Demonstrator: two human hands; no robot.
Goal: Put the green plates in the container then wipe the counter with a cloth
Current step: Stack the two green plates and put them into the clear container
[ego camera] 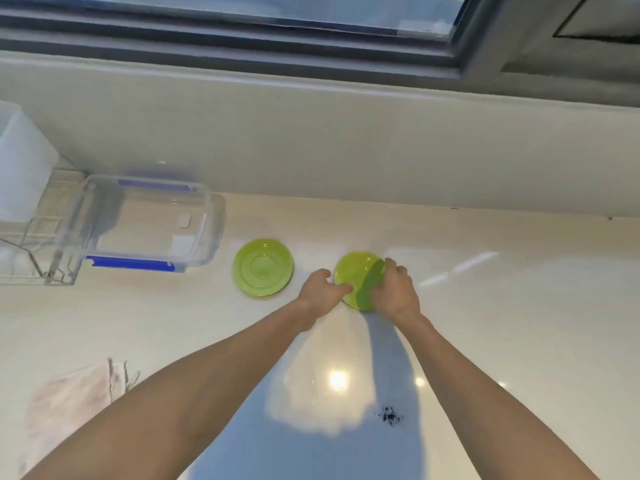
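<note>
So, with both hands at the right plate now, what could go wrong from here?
1. The right plate is held only at its edges by the left hand and right hand; it may slip on the glossy counter.
2. Carrying it to the clear container crosses over the other plate, so the two may knock.
3. The dark crumbs lie near the right forearm, which could smear them before wiping.

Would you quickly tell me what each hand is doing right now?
Left hand: open, fingers at the right green plate's near-left rim.
Right hand: curled over that plate's right edge; firm grip cannot be told.
</note>
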